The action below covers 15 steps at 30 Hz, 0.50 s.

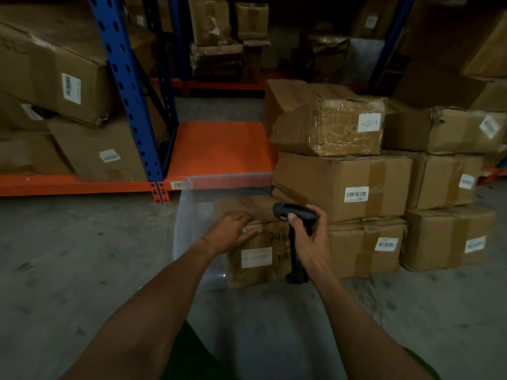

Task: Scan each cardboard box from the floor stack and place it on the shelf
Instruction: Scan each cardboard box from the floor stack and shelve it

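Observation:
A taped cardboard box (252, 270) with a white label and handwritten numbers stands on the floor inside a clear plastic bin (186, 229). My left hand (233, 229) lies flat on the box's top, fingers spread. My right hand (307, 237) grips a black handheld scanner (295, 212) by its handle, its head over the box's right top edge. Right of it rises the floor stack of labelled boxes (343, 187). The orange shelf (219, 149) lies just behind the bin.
A blue rack upright (129, 91) divides the shelf; the left bay holds large tilted boxes (55, 72). More stacked boxes (444, 182) fill the right. Further boxes stand on a rear rack. Grey concrete floor (82, 270) spreads on the left and in front.

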Each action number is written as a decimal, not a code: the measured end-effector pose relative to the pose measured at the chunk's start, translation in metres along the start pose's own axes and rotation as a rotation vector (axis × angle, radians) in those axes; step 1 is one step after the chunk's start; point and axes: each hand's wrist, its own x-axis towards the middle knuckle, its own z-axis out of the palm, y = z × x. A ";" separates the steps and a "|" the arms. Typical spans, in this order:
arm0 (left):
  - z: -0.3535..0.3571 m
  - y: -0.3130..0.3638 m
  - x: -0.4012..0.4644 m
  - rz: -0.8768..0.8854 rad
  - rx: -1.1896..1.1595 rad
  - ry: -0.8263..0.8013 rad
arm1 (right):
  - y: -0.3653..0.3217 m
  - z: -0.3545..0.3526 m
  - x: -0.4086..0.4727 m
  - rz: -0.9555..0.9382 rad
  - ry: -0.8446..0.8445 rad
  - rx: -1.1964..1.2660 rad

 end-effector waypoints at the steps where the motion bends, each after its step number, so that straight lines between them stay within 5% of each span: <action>1: 0.000 0.000 0.000 0.000 0.003 -0.001 | 0.004 0.000 -0.008 0.011 -0.006 -0.008; 15: -0.011 -0.013 0.022 -0.104 -0.053 -0.106 | 0.047 0.004 -0.070 -0.059 -0.012 -0.166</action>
